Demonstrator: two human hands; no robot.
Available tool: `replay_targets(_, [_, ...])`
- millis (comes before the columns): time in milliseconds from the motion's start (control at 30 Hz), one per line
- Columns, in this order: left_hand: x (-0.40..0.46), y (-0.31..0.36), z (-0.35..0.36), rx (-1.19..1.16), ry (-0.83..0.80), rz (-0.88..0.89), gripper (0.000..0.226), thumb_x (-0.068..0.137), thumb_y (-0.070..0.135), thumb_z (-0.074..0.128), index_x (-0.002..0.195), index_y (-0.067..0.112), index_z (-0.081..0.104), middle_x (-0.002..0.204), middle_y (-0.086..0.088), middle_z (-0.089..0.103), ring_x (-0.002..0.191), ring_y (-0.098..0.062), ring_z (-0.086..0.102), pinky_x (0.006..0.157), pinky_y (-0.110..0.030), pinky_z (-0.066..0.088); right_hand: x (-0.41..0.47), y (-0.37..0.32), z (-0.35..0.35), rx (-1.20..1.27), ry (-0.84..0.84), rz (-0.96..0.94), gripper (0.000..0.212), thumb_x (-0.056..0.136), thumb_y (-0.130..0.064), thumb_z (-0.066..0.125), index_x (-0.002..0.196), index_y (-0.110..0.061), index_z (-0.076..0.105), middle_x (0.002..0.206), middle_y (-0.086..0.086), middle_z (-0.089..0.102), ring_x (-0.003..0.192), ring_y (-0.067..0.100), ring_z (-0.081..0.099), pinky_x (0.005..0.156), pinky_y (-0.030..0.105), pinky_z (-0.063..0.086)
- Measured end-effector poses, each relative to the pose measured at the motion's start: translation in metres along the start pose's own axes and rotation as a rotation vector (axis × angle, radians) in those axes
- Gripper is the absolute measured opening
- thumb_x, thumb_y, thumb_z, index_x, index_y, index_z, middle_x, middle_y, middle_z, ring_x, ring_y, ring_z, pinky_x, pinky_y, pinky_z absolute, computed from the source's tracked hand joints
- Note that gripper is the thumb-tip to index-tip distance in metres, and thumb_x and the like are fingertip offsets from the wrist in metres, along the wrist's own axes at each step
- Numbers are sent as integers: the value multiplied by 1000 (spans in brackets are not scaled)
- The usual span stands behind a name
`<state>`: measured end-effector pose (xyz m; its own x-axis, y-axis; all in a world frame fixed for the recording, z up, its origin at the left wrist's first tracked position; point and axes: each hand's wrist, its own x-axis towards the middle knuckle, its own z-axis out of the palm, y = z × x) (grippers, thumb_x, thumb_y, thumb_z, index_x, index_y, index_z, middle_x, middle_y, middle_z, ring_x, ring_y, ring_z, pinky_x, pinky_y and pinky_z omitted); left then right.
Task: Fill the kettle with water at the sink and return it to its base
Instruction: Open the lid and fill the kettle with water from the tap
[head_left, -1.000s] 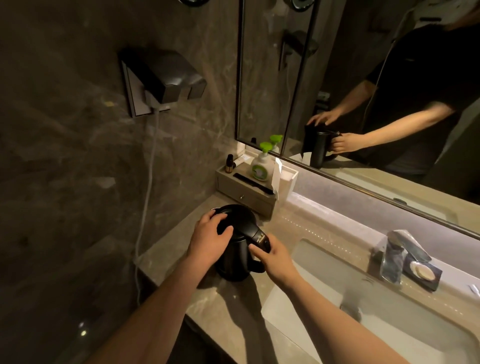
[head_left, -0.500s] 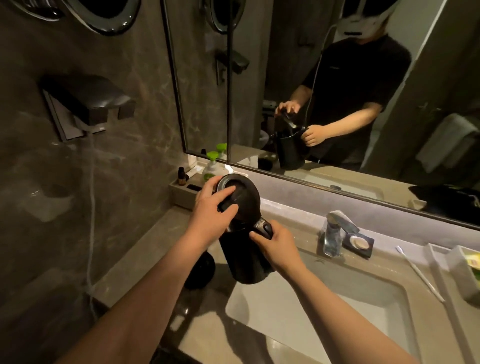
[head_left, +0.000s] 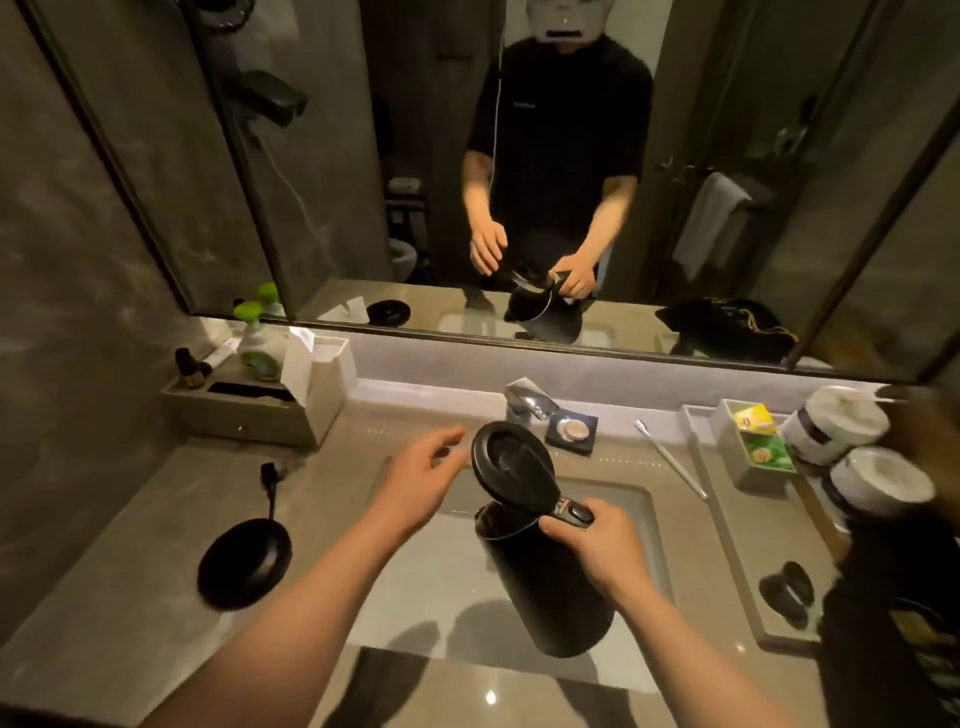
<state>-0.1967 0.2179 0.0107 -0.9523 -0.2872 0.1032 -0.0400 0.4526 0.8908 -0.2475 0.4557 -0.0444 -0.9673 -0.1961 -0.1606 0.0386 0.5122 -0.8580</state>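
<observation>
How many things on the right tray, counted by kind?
Paper rolls: 2
Tea packets: 2, one yellow, one green
Box holding the packets: 1
Dark rounded items, too dim to identify: 2
Total: 7

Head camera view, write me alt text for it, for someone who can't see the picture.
A person's right hand holds a black kettle by its handle over the sink, lid flipped open, while the open left hand hovers beside the lid. The faucet stands behind it, and the kettle's round base sits on the counter to the left, below a mirror.
</observation>
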Motion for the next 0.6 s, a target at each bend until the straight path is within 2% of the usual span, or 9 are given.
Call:
replay_targets(100, [19,-6,25,74,-104,-26,34,92,25,55,125,19,59,123,-3,62,107,-12,57,91,-27,42,6,31,-10,93,12,86,30,70,-44,82,84,-19,72,77,0,76,75,20,69,71,40,54])
replay_targets(167, [41,-7,36,151,-176,-36,38,92,27,52,129,17,56,128,-5,59,108,-15,55,90,-29,41,11,43,-12,147,28,137,24,78,-35,82,87,-15,72,81,4,75,77,23,68,69,38,52])
replay_targets(300, [89,-14,56,369,-313,-14,43,92,26,49,134,19,51,138,-7,52,122,-24,49,100,-40,39,24,57,-7,262,58,219,22,83,-26,79,88,-7,68,71,2,69,63,16,60,61,32,48])
replay_targets(400, [124,-21,70,506,-332,89,45,89,20,52,134,18,51,137,-8,51,121,-26,48,99,-37,37,39,62,1,310,73,261,16,83,-22,79,85,-9,69,53,-10,64,52,10,58,51,21,45])
replay_targets(500, [153,-27,81,706,-320,265,46,84,23,57,130,22,54,138,-3,50,120,-26,47,96,-42,41,55,66,11,360,103,278,16,81,-17,80,76,-12,66,54,-4,60,54,19,51,56,31,42])
replay_targets(600, [172,-32,89,830,-313,418,37,82,28,57,118,25,58,129,0,53,113,-26,47,83,-40,45,64,69,16,398,96,275,21,81,-15,80,79,-1,64,61,7,59,52,19,48,53,29,42])
